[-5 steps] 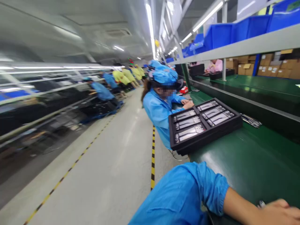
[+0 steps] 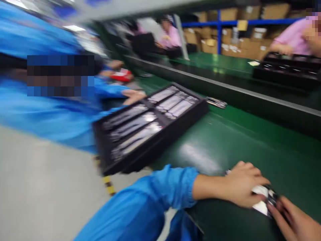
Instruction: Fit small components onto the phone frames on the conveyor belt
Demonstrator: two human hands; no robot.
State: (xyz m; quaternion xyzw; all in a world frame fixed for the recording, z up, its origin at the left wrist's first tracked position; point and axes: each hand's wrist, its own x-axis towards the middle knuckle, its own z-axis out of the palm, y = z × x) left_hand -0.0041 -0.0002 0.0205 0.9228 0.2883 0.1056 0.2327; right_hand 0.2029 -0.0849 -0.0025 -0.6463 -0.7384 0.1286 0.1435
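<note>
Down at the near edge of the green table (image 2: 225,140), the person's left hand (image 2: 244,184) lies knuckles up, its fingers curled over a small white packet (image 2: 260,199) and pressing it against the tabletop. The right hand (image 2: 294,219) comes in from the lower right corner, fingertips meeting the dark far end of the same packet; the blur keeps me from telling whether those fingers pinch it or only touch it. A blue sleeve (image 2: 160,194) covers the left forearm down to the wrist. Farther along the table, well apart from the hands, sits a black tray (image 2: 175,129) with rows of long silvery pieces in its slots, one corner hanging over the table's edge. Just beyond it a co-worker in blue (image 2: 50,110) leans in, a hand (image 2: 132,97) at the tray's far side. Across the raised divider, another black tray (image 2: 288,75) rests before a person in pink (image 2: 293,35), with cardboard boxes (image 2: 240,43) stacked behind.
</note>
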